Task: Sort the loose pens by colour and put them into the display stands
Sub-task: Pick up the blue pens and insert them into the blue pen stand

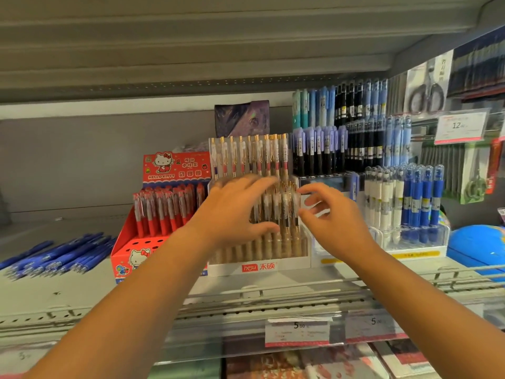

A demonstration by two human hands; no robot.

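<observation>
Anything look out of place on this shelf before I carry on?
Yes. A heap of blue pens lies loose and flat on the shelf, left of the red stand, while the other pens in view stand upright in stands. The red stand's front holes are empty.

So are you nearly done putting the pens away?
Not yet. The red pens already stand in the Hello Kitty box, and blue pens stand in the right stand. Now the left hand and right hand are at the gold-clip pens in the middle stand. A pile of loose blue pens lies on the shelf, left.
</observation>
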